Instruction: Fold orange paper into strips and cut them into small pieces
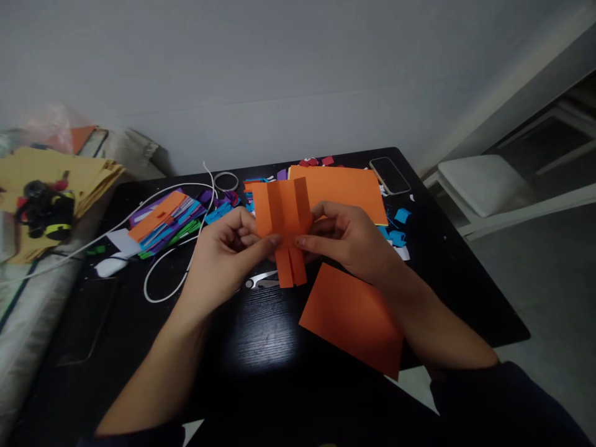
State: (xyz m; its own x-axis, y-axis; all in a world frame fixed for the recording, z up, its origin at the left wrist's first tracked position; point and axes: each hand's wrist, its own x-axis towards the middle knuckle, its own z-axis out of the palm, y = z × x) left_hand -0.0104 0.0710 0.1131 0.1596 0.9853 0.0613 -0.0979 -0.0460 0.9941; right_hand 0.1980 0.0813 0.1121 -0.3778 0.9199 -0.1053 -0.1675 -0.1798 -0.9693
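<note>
Between my two hands, raised above the black table, is a folded piece of orange paper (pixel 285 208). Its upper part spreads wide with upright creases; its lower end narrows into two flaps with a slit between them. My left hand (pixel 233 248) pinches its left side, thumb on the front. From the right, my right hand (pixel 344 239) pinches it the same way, the thumbs nearly meeting at the middle. Fingers behind the paper are partly hidden. Below it lie scissors (pixel 261 279), partly covered. A flat orange sheet (pixel 354 316) rests beneath my right forearm.
Behind my right hand lies an orange paper stack (pixel 347 186), with a phone (pixel 390 175) beyond. Folded coloured papers (pixel 162 217), a white cable (pixel 153 298) and a tape ring (pixel 226 181) are at left. Blue scraps (pixel 397 237) lie right. A white stool (pixel 482 183) stands beside the black table (pixel 465 298).
</note>
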